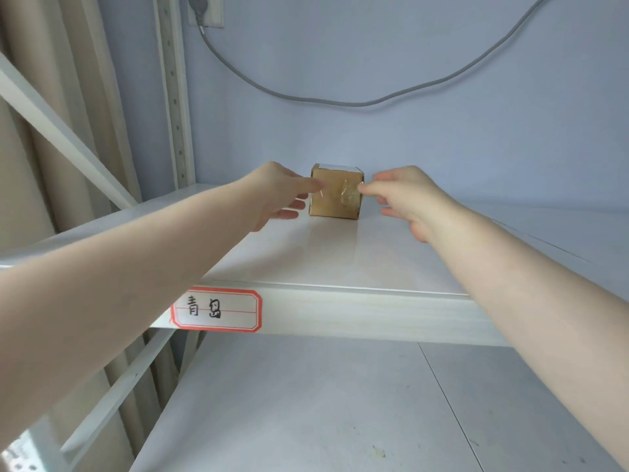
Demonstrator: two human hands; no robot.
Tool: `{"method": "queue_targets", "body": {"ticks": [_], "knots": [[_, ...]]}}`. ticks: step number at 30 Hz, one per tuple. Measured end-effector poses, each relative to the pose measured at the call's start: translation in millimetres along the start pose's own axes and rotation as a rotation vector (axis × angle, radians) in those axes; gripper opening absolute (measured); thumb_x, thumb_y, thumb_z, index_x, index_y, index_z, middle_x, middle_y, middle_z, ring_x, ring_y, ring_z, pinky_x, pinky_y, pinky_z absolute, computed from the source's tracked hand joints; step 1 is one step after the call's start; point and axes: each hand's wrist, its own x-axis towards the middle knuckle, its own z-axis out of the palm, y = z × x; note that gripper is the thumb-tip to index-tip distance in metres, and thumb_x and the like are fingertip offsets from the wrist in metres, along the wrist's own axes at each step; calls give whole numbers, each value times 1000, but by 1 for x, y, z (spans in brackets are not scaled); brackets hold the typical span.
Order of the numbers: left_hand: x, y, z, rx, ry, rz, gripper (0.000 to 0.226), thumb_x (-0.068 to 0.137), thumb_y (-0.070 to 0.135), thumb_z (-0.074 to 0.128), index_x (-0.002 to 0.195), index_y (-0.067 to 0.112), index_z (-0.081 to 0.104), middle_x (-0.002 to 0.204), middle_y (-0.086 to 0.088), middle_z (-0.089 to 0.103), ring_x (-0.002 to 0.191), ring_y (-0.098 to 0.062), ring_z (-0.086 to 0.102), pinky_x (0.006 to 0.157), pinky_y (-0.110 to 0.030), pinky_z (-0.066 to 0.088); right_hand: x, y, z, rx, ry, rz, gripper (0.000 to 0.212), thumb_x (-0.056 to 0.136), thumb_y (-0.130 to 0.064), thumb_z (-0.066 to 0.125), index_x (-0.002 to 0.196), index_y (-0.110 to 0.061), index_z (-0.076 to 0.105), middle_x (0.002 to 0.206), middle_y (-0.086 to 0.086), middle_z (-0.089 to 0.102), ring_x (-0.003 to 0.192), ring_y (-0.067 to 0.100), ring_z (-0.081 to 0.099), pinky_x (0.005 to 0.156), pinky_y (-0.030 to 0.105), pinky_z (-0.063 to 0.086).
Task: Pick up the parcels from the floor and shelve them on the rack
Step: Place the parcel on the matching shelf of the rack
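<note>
A small brown cardboard parcel, wrapped with clear tape, rests on the white upper shelf of the rack, near the back wall. My left hand is just left of it with fingers spread, the thumb tip touching the parcel's front left edge. To the parcel's right is my right hand, also with fingers apart, one fingertip touching the front right edge. Neither hand is closed around the parcel. No parcels on the floor are in view.
A red-bordered label with handwriting is stuck on the shelf's front edge. A lower white shelf lies beneath. A grey cable sags along the blue wall from a socket. A perforated upright and beige curtain stand left.
</note>
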Motion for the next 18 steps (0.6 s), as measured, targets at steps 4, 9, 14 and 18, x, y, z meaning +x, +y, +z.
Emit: {"method": "queue_targets", "body": {"ticks": [4, 9, 14, 18], "knots": [[-62, 2, -9, -112, 43, 100, 10, 89, 24, 68, 95, 17, 68, 104, -3, 72, 96, -17, 69, 87, -28, 56, -71, -22, 8, 338, -132, -138, 22, 87, -10, 65, 109, -8, 65, 101, 11, 65, 83, 16, 61, 74, 23, 56], [-138, -16, -13, -283, 226, 141, 5, 89, 20, 67, 94, 19, 69, 96, -1, 71, 87, -13, 70, 82, -25, 56, -137, -19, 12, 580, -339, -153, 12, 90, -9, 60, 100, -11, 65, 87, 2, 68, 78, 14, 64, 73, 23, 54], [-207, -46, 1, -372, 450, 77, 5, 89, 16, 68, 93, 19, 69, 94, -2, 71, 86, -14, 69, 83, -26, 54, -179, 8, 26, 662, -548, -106, 10, 90, -9, 60, 88, -16, 66, 78, -2, 71, 69, 10, 65, 66, 19, 54], [-256, -70, 29, -394, 596, -2, 6, 90, 14, 66, 94, 17, 69, 93, -4, 70, 86, -13, 67, 74, -18, 56, -209, 38, 40, 637, -696, -50, 12, 89, -10, 61, 85, -18, 68, 77, -2, 72, 67, 9, 66, 66, 19, 53]]}}
